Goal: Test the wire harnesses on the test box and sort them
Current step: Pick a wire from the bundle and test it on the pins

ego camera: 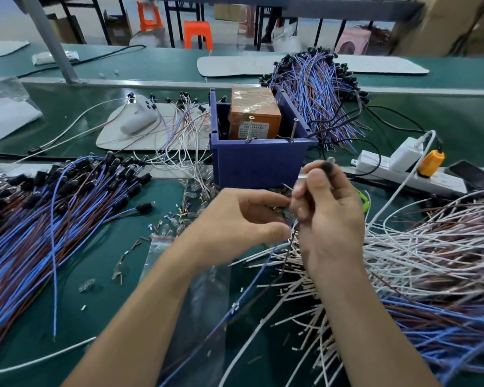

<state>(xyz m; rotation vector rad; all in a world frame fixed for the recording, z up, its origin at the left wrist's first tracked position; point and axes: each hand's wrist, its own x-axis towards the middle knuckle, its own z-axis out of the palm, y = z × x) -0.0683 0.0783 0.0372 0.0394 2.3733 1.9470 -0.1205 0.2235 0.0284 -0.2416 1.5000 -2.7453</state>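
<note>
A blue plastic bin (259,160) holds the orange test box (254,113), with two screws standing at its front rim. Just in front of the bin my right hand (327,216) grips a wire harness (326,166) by its black socket end, its wires hanging down past my palm. My left hand (241,219) pinches at the wire ends of that harness beside my right hand. A heap of blue and brown harnesses with black sockets (53,208) lies on the left, and a white and brown wire pile (430,247) lies on the right.
Another blue harness bundle (316,90) lies behind the bin. A white mat with a white handheld device (140,115) and loose harnesses sits at back left. A power strip (403,171) with plugs lies at right. Small bulbs and a clear bag (162,247) lie on the green bench.
</note>
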